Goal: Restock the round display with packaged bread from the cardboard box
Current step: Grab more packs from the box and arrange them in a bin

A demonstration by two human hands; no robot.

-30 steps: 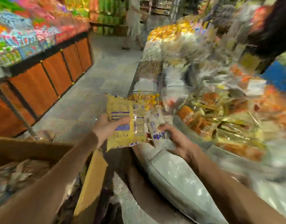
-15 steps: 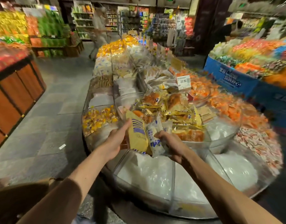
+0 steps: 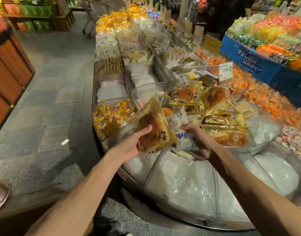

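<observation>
Open-topped white-lined compartments (image 3: pixel 180 188) near; heaped bread packets (image 3: pixel 214 97) ahead, price sign (image 3: pixel 225 71) beyond.

Tilted yellow bread packet (image 3: pixel 155 130), perhaps midair.

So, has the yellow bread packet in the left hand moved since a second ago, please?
Yes. The yellow bread packet in the left hand has gone from the round display's outer rim inward, up beside its bread pile.

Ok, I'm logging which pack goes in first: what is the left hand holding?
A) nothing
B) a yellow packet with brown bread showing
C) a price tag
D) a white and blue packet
B: the left hand grips a yellow packet with brown bread showing; the white and blue packets are in the right hand.
</observation>
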